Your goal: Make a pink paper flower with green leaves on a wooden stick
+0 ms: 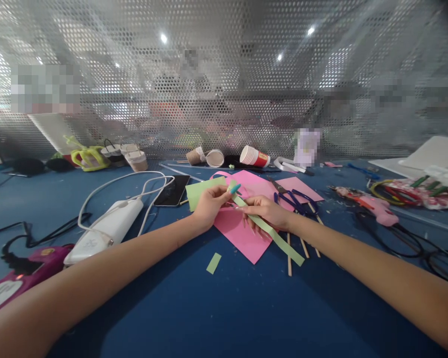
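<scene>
A long light-green paper strip (280, 241) slants across the middle, creased partway along. My left hand (209, 203) pinches its upper end between thumb and finger. Just to the right, my right hand (267, 211) is closed around the strip lower down, its fingers partly hidden. Beneath both hands lies pink paper (242, 236), in several overlapping sheets. A green sheet (199, 191) sits behind my left hand. Dark-blue-handled scissors (296, 201) rest behind my right wrist, with several wooden sticks (289, 253) under and beside it. A small green paper piece (213, 263) lies nearer me.
Left are a phone (172, 190), a white power bank (106, 231) with a looped cable, and a magenta power strip (32, 263). Paper cups (254, 156) lie along the mesh partition (224, 99). A pink glue gun (377, 206) with black cable lies right.
</scene>
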A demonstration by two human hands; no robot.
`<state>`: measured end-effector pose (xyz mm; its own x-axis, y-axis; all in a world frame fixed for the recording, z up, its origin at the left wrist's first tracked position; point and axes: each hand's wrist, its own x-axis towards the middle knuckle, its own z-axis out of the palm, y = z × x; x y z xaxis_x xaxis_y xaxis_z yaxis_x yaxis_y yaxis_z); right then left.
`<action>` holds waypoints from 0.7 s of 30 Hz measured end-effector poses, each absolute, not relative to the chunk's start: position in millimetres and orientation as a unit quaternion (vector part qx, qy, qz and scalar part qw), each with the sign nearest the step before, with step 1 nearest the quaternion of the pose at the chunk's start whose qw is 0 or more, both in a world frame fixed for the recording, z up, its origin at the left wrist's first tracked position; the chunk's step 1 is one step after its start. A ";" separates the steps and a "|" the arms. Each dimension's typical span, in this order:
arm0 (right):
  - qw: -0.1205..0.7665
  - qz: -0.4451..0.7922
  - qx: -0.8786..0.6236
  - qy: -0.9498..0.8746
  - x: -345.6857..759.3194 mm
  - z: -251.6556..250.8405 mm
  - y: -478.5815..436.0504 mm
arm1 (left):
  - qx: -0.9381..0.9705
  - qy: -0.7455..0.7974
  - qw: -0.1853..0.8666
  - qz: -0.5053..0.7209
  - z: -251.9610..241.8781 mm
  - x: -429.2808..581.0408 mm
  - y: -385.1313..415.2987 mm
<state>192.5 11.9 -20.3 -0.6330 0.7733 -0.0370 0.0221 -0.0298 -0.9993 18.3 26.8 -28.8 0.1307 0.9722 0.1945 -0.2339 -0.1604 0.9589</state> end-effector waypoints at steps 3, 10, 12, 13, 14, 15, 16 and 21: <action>0.294 0.648 -0.311 -0.630 193.5 -20.7 13.1 | 0.517 0.354 0.542 0.559 -29.1 18.0 27.7; 0.272 0.659 -0.290 -0.638 195.5 -18.8 14.7 | 0.503 0.359 0.548 0.564 -29.8 17.8 29.6; 0.270 0.659 -0.291 -0.639 195.9 -18.6 14.6 | 0.507 0.355 0.547 0.563 -30.5 17.8 30.2; 0.271 0.658 -0.294 -0.638 196.0 -18.7 14.5 | 0.512 0.351 0.547 0.562 -30.9 17.9 30.4; 0.272 0.658 -0.297 -0.636 196.2 -18.9 14.5 | 0.517 0.348 0.547 0.559 -31.3 17.9 30.6; 0.273 0.657 -0.300 -0.635 196.3 -19.1 14.5 | 0.523 0.344 0.545 0.557 -31.5 18.0 30.6; 0.273 0.657 -0.301 -0.635 196.4 -19.4 14.6 | 0.529 0.341 0.544 0.555 -31.5 18.2 30.5; 0.266 0.660 -0.290 -0.639 196.4 -21.9 17.3 | 0.555 0.346 0.533 0.537 -28.5 19.5 27.5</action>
<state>196.4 17.3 -21.9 -0.6894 0.7231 -0.0431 0.0196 -0.0409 -0.9990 19.5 27.5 -28.5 0.1847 0.9563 0.2269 -0.1889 -0.1920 0.9630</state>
